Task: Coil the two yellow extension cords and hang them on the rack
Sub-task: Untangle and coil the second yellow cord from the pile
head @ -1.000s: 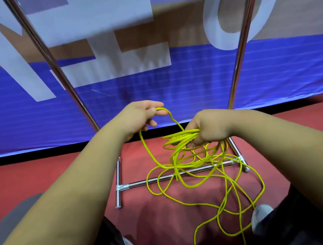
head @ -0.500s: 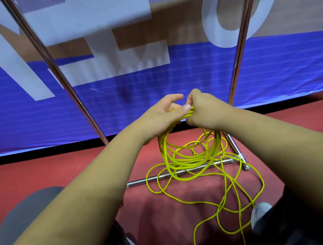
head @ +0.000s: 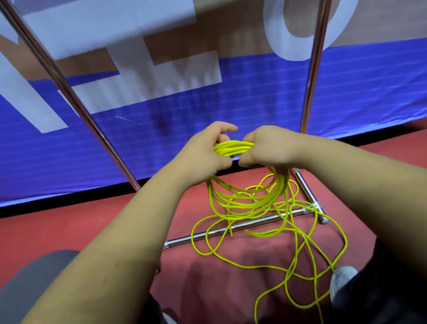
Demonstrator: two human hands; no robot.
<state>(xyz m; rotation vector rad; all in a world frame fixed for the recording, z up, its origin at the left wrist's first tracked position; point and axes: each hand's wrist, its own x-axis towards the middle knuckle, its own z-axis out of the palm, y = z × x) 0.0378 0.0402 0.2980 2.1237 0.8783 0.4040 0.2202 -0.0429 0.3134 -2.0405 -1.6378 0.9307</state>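
Left grip [head: 204, 155], right grip [head: 263, 148] hold cord [head: 233, 148] crosswise, loops hanging.

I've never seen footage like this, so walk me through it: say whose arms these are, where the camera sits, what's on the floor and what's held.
No machine here: these are a person's bare arms, filmed by a camera worn on their head, looking down. The left hand and right hand both grip a bundle of yellow cord, loops hanging below. The rest lies loose on the red floor, crossing the base bar of the rack. A blue banner stands behind.
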